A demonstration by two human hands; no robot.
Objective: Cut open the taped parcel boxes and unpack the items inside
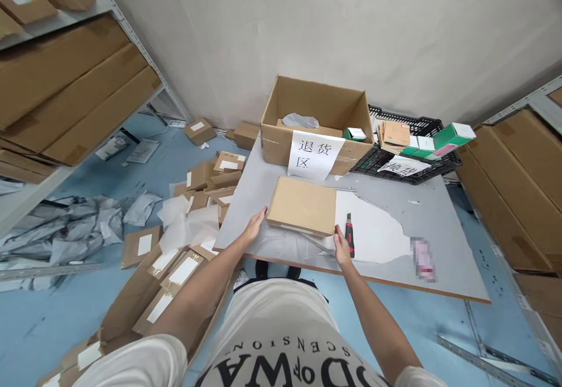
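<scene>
Here: grey table (439, 223), open carton (316, 120) at back, flat cardboard box (302, 204) lying near front edge, long axis left-right. Left hand (253, 226) spread against its left end, right hand (340, 245) open at right front corner, both touching, neither clamped. Red knife (349, 235) just right.

Red-handled utility knife (349, 235) flat on worktop (439, 229), just right of right fingers. White torn sheet (377, 237) under knife, spreading further right. Blurred pink patch (422, 258) well right of fingers. Open cardboard box (316, 119) beyond fingers at worktop's far edge, white paper sign (312, 154) with characters hanging on its front, crumpled wrap inside. Black crate (408, 158) beyond and right, holding green-white boxes (452, 136). Small labelled cartons (206, 179) and grey mailer bags (65, 232) on blue floor (65, 311), left of left fingers. Flat cardboard (74, 88) stacked on shelf, far left.
</scene>
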